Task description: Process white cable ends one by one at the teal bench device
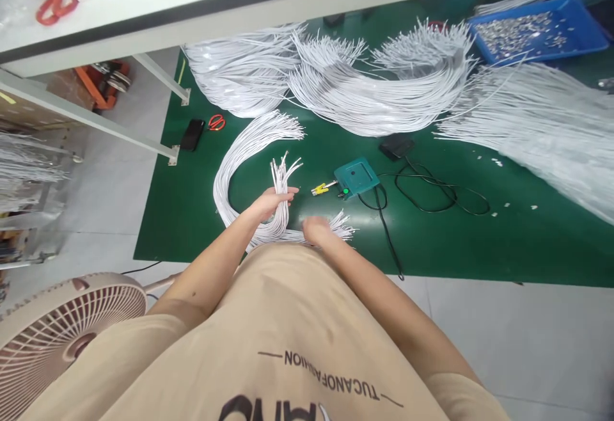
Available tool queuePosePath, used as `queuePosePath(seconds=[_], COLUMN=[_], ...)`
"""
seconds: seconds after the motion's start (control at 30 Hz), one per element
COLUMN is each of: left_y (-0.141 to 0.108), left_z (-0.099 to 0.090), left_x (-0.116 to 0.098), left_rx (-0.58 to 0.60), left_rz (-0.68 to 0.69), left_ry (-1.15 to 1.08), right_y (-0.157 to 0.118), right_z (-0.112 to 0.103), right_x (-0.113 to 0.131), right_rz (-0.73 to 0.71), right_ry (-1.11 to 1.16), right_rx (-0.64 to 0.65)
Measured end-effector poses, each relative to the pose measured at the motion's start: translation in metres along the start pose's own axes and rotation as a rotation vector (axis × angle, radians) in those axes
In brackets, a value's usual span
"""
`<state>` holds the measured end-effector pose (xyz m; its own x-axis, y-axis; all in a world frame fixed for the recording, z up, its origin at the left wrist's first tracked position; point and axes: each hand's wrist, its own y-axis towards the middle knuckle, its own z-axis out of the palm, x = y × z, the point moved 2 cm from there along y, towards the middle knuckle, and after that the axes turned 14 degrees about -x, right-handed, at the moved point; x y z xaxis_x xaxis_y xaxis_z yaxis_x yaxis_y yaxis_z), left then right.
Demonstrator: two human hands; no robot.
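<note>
My left hand (274, 203) is closed around a small bundle of white wires (281, 181), whose tips fan out above it. A larger curved bundle of white wires (225, 171) lies on the green mat to its left and passes below both hands. My right hand (316, 230), smeared by motion, is over that bundle near its right-hand ends; its fingers cannot be made out. To the right of the left hand is a teal device (356, 178) with a yellow connector (320, 189) at its side.
Thick white wire bundles (378, 104) line the back of the green mat (432, 242). A blue tray (570, 27) of small metal parts sits at back right. Black cable (451, 197), red scissors (217, 122) and a phone (192, 134) lie around. A shelf (201, 15) overhangs; a fan (71, 325) stands left.
</note>
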<state>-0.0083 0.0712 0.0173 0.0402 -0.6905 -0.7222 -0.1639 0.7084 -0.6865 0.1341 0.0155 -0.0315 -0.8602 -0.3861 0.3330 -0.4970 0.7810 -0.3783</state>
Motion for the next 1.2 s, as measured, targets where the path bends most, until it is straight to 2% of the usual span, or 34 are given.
queuePosePath(seconds=[0.07, 0.1, 0.13, 0.2, 0.33, 0.5, 0.63, 0.7, 0.83, 1.03, 1.1, 1.2], left_y=[-0.005, -0.008, -0.01, -0.013, -0.017, -0.014, -0.013, -0.014, -0.02, -0.028, -0.029, -0.033], left_z=[-0.002, -0.002, -0.002, -0.003, -0.008, -0.02, -0.021, -0.019, -0.017, -0.015, -0.014, -0.014], left_x=[0.0, 0.001, 0.002, 0.004, 0.006, 0.002, 0.003, 0.004, 0.004, 0.009, 0.01, 0.009], left_rx=[0.006, 0.017, 0.026, 0.032, 0.019, -0.121, -0.051, -0.013, -0.029, -0.062, -0.043, -0.024], left_rz=[0.039, 0.064, 0.095, 0.158, 0.186, 0.194, 0.172, 0.188, 0.282, 0.36, 0.352, 0.346], left_ry=[0.051, 0.068, 0.082, 0.091, 0.031, -0.138, -0.206, -0.204, -0.124, -0.01, 0.0, -0.031], right_y=[0.01, 0.015, 0.02, 0.028, 0.033, 0.02, 0.009, 0.007, 0.013, 0.025, 0.024, 0.021], right_z=[-0.021, -0.034, -0.045, -0.06, -0.065, -0.049, -0.04, -0.04, -0.048, -0.056, -0.057, -0.055], right_x=[-0.004, -0.007, -0.008, -0.008, -0.003, 0.011, 0.025, 0.025, 0.014, 0.011, 0.013, 0.015], right_rz=[0.113, 0.218, 0.281, 0.325, 0.34, 0.356, 0.372, 0.397, 0.489, 0.465, 0.462, 0.465], right_ry=[0.087, 0.256, 0.428, 0.671, 0.848, 0.981, 1.054, 1.036, 1.114, 1.196, 1.321, 1.632], right_rx=[-0.178, -0.369, -0.505, -0.587, -0.55, -0.476, -0.406, -0.445, -0.639, -0.631, -0.619, -0.502])
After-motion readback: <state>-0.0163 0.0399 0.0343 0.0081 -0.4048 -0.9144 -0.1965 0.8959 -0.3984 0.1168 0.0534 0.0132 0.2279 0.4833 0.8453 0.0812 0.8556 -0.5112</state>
